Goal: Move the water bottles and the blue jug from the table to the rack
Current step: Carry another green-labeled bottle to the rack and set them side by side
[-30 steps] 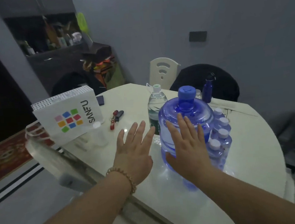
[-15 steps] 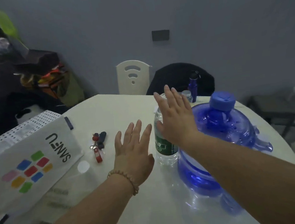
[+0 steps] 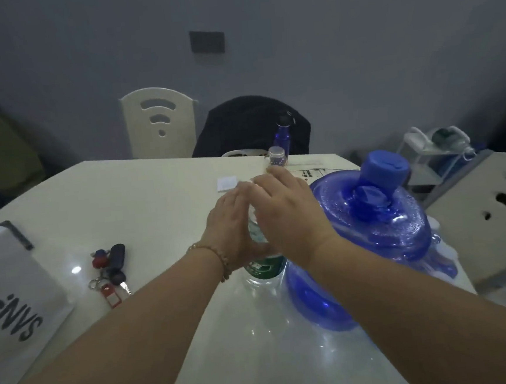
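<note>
Step in hand: the first pick-up, by my reading; both hands are closing on the clear water bottle, and nothing has gone to the rack yet.
Left hand: pressed against the side of the clear bottle away from the blue jug, thumb low near the green label, fingers reaching up toward its neck.
Right hand: laid over the top and the jug-side of the clear bottle, fingers extended; whether it has a firm hold cannot be told, as the cap is hidden beneath it.
Clear bottle: upright on the surface, just beside the blue jug; its base and label show below the hands.
Blue jug: upright on the surface with its blue cap on, the right forearm passing in front of it.
Other bottles: a small capped bottle and a dark blue bottle stand beyond the jug, toward the far edge; more pale caps peek out on the jug's far side, too hidden to count.
Keys: lying well apart from the jug, beyond the clear bottle.
Rack: a pale frame shows past the jug, off the surface; I cannot say it is the rack.
Next move: probably tighten both palms around the clear bottle, lift it straight up clear of the jug, then carry it away without nudging the jug.
</note>
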